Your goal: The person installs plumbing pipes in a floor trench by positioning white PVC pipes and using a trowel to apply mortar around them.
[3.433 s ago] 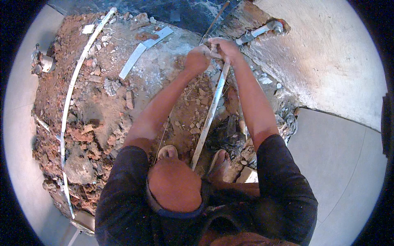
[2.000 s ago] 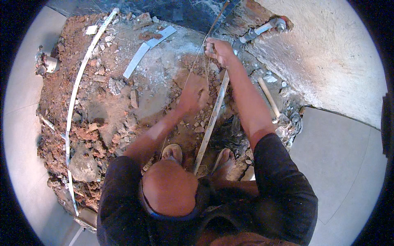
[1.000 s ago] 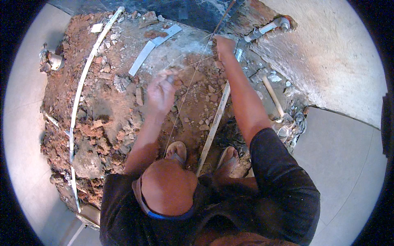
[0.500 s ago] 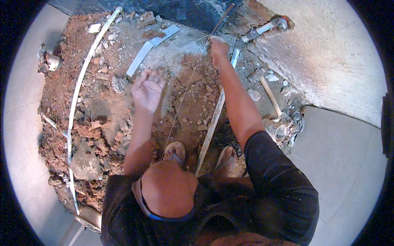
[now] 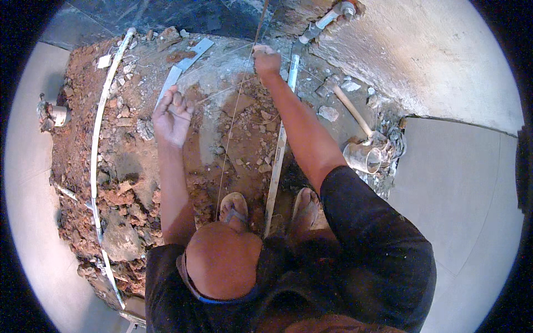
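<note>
My right hand is closed round the lower end of a thin brown rod beside the dark wall. A thin string runs from the rod down toward my feet. Another length of string stretches from near my right hand to my left hand, whose fingers are curled, palm up, apparently round it. The fingertips lie near a flat grey strip on the soil. Below my right forearm, a long pale straight bar lies across the dirt.
A bent white pipe crosses the rubble at left. On the right lie a wooden-handled hammer and a round clear container. Another pipe juts from the wall base. Grey floor tiles border the dug area.
My left hand has moved left toward the grey strip, and its spread fingers have curled. My right hand still grips the rod. The whole view has shifted slightly.
</note>
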`<state>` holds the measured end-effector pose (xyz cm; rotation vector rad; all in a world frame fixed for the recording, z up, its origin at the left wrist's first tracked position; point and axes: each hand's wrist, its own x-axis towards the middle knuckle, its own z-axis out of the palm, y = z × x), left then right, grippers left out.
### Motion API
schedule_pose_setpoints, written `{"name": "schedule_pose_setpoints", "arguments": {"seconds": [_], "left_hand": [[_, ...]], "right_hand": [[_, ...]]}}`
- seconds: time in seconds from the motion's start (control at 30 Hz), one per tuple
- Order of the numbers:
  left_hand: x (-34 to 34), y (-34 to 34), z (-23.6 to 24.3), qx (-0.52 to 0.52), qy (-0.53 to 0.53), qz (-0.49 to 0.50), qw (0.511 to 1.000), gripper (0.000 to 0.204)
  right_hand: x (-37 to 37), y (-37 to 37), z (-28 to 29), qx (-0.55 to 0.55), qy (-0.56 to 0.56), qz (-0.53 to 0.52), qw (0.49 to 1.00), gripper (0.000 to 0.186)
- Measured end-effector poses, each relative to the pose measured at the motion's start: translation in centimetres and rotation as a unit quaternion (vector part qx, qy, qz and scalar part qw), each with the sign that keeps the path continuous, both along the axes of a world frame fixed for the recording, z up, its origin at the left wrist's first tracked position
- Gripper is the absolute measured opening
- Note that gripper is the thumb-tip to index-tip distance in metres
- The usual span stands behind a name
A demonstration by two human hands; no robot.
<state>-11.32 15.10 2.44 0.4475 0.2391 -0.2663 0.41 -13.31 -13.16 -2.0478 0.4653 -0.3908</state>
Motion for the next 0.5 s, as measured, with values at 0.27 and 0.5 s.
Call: {"name": "schedule_pose_setpoints", "arguments": {"seconds": [0.27,0.5], "left_hand": [[0.9,1.5,-1.2,-0.024,-0.048,-0.094,0.994,0.019],[-0.1,0.2,0.1,0.072,0.039,-0.033,0.996,0.018]], "right_hand": [[-0.7,0.6,-1.8,-0.098,-0.090,0.019,0.991,0.022],[-3.4,1.9,-1.4,0.004,0.003,-0.019,1.000,0.020]]}}
